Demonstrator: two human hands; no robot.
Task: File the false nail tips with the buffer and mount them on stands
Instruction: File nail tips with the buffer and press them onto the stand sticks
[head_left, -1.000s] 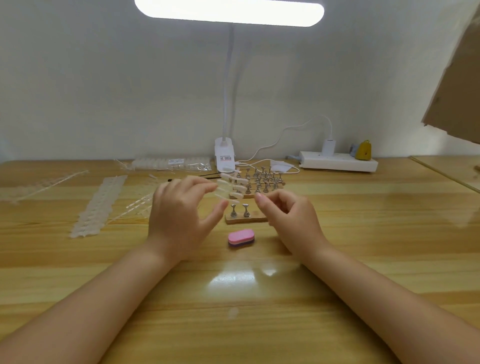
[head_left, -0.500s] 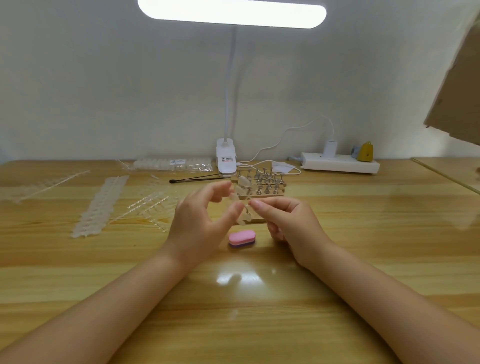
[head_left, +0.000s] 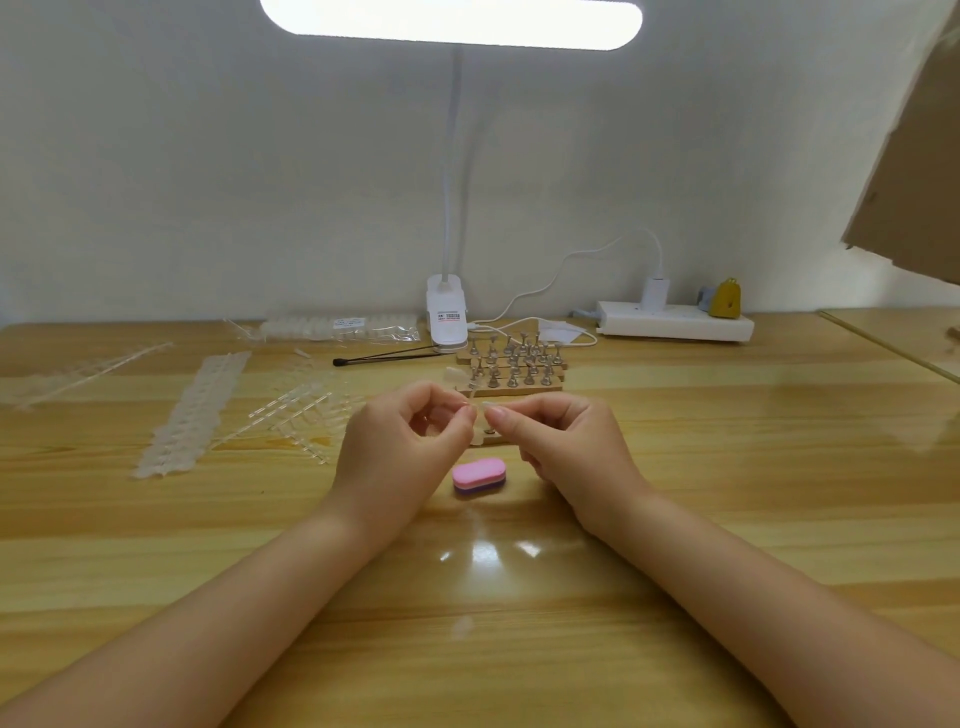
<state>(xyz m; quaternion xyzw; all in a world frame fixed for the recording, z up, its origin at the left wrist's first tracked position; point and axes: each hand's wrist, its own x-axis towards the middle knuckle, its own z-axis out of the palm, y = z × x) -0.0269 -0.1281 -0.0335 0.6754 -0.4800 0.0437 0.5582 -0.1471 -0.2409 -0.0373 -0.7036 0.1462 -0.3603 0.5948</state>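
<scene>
Clearly both hands pinch one clear false nail tip (head_left: 477, 415) between them: left hand (head_left: 400, 452) fingers and right hand (head_left: 566, 452) fingers meet on it, above the pink buffer (head_left: 478, 475). It looks featherlight, thin, springy, slippery; hold its side edges.

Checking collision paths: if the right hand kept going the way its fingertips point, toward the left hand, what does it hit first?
Probably the clear nail tip pinched between both hands, then the left hand fingertips right behind it. Depth is unclear.
</scene>
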